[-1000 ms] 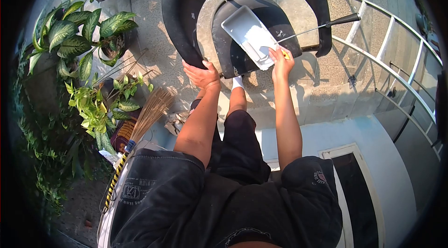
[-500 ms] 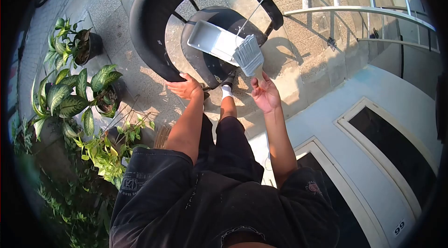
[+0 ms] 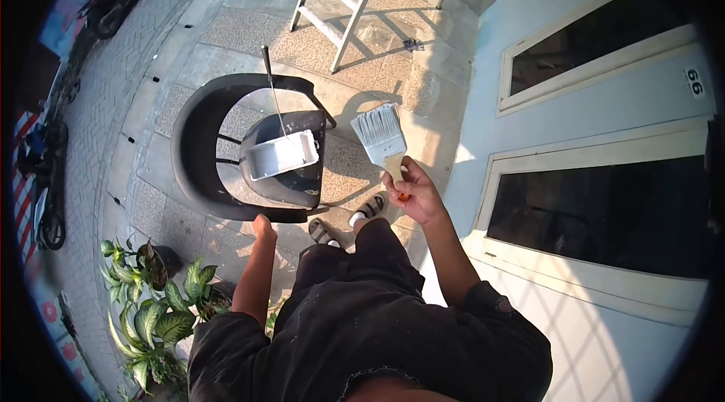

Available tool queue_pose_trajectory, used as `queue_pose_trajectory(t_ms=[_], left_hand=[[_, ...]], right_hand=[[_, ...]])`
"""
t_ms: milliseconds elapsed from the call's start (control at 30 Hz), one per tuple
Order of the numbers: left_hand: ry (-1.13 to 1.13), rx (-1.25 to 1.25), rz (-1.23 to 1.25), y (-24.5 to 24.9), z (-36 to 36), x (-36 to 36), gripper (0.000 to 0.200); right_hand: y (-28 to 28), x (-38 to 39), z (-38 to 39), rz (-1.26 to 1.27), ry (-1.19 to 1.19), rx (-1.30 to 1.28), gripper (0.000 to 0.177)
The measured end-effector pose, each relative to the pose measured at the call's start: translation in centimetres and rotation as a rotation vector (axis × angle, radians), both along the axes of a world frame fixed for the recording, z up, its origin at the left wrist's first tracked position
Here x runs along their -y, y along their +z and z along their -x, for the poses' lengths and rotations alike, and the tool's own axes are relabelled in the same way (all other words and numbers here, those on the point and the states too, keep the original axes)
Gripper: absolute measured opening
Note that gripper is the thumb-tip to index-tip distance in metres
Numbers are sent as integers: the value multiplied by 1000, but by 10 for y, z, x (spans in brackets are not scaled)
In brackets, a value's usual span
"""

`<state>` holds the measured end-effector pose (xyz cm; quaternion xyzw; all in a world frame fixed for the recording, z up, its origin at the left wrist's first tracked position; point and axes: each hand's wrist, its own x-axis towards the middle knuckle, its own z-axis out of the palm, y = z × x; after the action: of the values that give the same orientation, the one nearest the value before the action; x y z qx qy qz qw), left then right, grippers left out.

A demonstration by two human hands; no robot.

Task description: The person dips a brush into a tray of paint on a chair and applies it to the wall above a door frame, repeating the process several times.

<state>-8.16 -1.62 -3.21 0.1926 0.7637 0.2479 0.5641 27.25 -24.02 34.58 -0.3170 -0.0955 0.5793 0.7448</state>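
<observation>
Black short-sleeved shirt [image 3: 393, 319], dark shorts [image 3: 387, 251], white socks [image 3: 356, 218], strappy sandals [image 3: 371, 206]

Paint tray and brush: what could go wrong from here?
1. The left hand is at the chair; a tug might slide or tip the paint tray resting on the seat.
2. The black-handled tool sticks out past the tray; a knock could lever it out.
3. The brush in the right hand looks paint-coated and might drip.
</observation>
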Motion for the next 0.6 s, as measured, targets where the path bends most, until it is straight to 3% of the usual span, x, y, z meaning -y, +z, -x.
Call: queue_pose_trajectory(t_ms=[33, 67, 133, 200, 267, 367, 467, 600], left_hand=[[-92, -16, -113, -42, 11, -3, 25], [-404, -68, -166, -19, -2, 2, 43], [-431, 72, -227, 52, -66, 32, 43], [-508, 444, 95, 129, -125, 55, 42], [-674, 721, 234, 154, -183, 80, 44], [-1139, 715, 62, 209, -278, 130, 40], [-1354, 874, -14, 278, -351, 189, 33], [-1606, 1026, -113, 342, -410, 261, 38]], right_hand=[[8, 15, -3, 1, -51, 14, 44], [11, 33, -9, 24, -104, 79, 39], [13, 67, -19, -32, -207, 87, 30], [23, 101, -26, -36, -327, 79, 22], [34, 138, -39, -33, -501, 66, 18], [56, 209, -55, -11, -676, 176, 15], [84, 281, -61, 31, -795, 266, 13], [124, 349, -56, 5, -911, 549, 15]])
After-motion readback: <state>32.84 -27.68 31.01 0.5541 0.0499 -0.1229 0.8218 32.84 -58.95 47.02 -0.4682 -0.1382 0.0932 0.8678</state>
